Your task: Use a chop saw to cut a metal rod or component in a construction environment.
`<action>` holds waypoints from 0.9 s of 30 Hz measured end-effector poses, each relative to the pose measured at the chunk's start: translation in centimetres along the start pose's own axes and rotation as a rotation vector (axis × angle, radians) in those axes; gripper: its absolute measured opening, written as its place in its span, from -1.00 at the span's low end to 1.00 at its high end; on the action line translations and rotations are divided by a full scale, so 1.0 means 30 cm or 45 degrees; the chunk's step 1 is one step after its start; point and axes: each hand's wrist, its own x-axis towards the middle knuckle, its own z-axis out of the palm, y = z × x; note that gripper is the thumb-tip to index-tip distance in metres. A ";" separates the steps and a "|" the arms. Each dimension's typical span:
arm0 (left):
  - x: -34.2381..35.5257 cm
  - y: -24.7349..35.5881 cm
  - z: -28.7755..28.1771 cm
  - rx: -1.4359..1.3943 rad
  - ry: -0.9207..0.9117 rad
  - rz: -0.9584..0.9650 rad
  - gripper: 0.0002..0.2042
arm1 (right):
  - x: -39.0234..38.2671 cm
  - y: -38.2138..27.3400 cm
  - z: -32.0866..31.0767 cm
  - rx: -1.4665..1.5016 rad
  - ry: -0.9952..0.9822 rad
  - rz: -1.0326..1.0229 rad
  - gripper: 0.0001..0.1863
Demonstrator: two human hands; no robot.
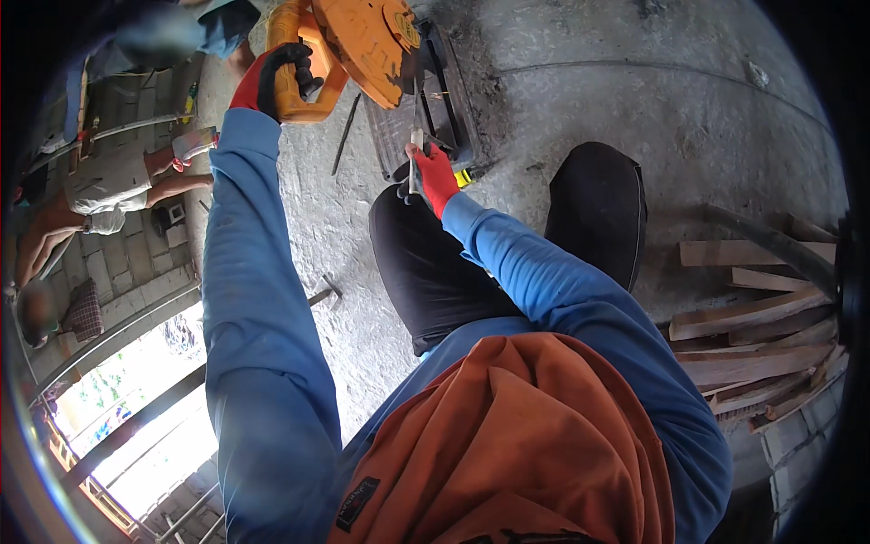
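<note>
My gloved left hand (285,77) is closed around the handle of an orange cut-off saw (376,50), raised over its dark metal base (385,136). In my gloved right hand (434,179) is a narrow, pale bar (416,138), held lengthwise with its far part reaching under the saw head over the base. I cannot tell whether the blade touches it. A small yellow object (464,178) lies just beside the base, by my right hand. A thin dark rod (344,136) lies on the floor left of the base.
A hammer (328,292) lies left of my knees on the concrete floor (616,91). Timber offcuts (743,367) are piled at the right. Another person (127,190) is along the left, and a second person's arm (237,54) shows at the top left. Bright daylight enters at lower left.
</note>
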 end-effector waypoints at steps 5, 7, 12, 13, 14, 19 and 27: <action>0.002 0.036 0.084 0.067 0.121 0.029 -0.68 | 0.030 -0.001 -0.023 -0.029 0.072 -0.076 -0.74; 0.008 0.042 0.036 0.102 0.029 0.000 -0.70 | 0.031 -0.006 -0.018 -0.002 0.038 -0.055 -0.74; 0.004 0.050 0.031 0.098 -0.023 0.013 -0.76 | 0.110 -0.017 -0.035 0.015 0.088 0.007 -0.73; 0.027 0.046 0.055 0.099 -0.053 0.025 -0.76 | 0.158 -0.012 -0.077 -0.052 0.087 -0.051 -0.73; 0.023 0.046 0.046 0.098 -0.047 0.025 -0.76 | 0.172 -0.015 -0.075 -0.120 0.064 -0.097 -0.73; 0.035 0.023 0.010 0.087 0.054 -0.002 -0.72 | 0.196 -0.032 -0.051 -0.135 0.055 -0.084 -0.74; 0.024 0.016 -0.006 0.120 0.105 0.042 -0.65 | -0.030 -0.049 -0.005 0.034 -0.024 0.045 -0.70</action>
